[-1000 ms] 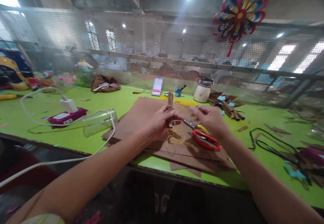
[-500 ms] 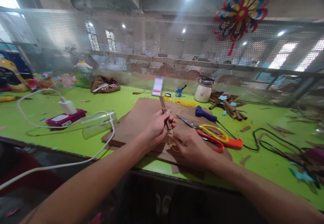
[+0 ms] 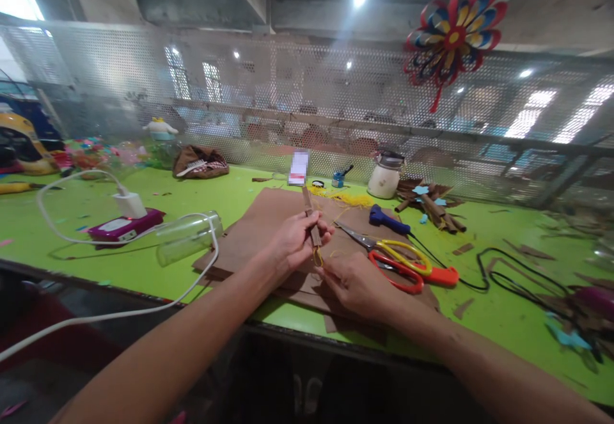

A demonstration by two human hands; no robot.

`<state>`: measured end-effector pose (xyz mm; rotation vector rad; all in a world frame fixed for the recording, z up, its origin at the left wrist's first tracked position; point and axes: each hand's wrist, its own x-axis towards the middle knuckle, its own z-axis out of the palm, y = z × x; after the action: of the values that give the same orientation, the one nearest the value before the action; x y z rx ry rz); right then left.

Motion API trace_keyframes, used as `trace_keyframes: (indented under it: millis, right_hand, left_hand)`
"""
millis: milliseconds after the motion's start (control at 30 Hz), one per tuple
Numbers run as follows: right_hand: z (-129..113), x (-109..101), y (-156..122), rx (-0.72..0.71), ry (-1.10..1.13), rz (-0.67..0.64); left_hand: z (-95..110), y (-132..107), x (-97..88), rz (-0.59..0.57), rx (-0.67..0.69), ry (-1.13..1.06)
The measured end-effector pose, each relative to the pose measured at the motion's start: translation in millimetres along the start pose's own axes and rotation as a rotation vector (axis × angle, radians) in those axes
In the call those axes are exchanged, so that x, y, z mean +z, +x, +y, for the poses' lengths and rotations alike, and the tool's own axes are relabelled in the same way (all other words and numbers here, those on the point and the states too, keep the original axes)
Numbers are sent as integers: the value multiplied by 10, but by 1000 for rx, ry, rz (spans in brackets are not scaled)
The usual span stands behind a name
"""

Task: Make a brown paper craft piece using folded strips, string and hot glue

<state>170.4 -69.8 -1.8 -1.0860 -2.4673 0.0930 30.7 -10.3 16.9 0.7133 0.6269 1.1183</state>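
Note:
My left hand [image 3: 301,238] grips a narrow folded strip of brown paper [image 3: 314,235], thumb on top, above a stack of brown paper sheets [image 3: 268,210]. From the strip's near end hangs a loop of yellow string [image 3: 318,257]. Just below it, my right hand [image 3: 352,281] pinches the string's end between thumb and fingertips; the exact grip is partly hidden. To the right lie scissors [image 3: 403,254] with yellow and red-orange handles, blades pointing left. A blue-handled tool [image 3: 388,219] with a black cord rests behind them.
Left are a purple power block [image 3: 125,226] with a white charger and cable, and a clear plastic cylinder [image 3: 187,238]. At the back stand a phone [image 3: 298,168], a blue ink bottle [image 3: 338,179] and a white jug [image 3: 384,174]. Brown paper rolls [image 3: 436,206] lie right.
My right hand has drawn slightly down from the strip, so the yellow loop shows between the hands. The left hand has turned a little, with its fingers more opened around the strip.

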Motion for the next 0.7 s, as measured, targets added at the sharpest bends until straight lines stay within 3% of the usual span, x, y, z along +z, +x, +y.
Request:
trace_keyframes:
  millis: [133,200,333,400,500,600,700]
  right_hand:
    - [18,-206,-9,-29,47,-157]
    - [100,-310,14,-5,94,-131]
    - [412,-468,109,133,275,388]
    - [583,-517,146,180,426,513]
    - [760,-538,157,227,679,414]
    - [821,-515,130,198,962,199]
    - [855,-500,98,162,1093,37]
  left_hand:
    - [-27,-10,-64,-78,30,142]
    - [-50,-26,-73,-108,37,177]
    - [-101,-77,-43,-221,20,191]
    - [-125,-103,-20,-304,-51,217]
    - [-152,-130,12,-397,-189,253]
    - [-158,-155,41,-470,-225,246]
    - [-139,-186,59,-502,-252,273]
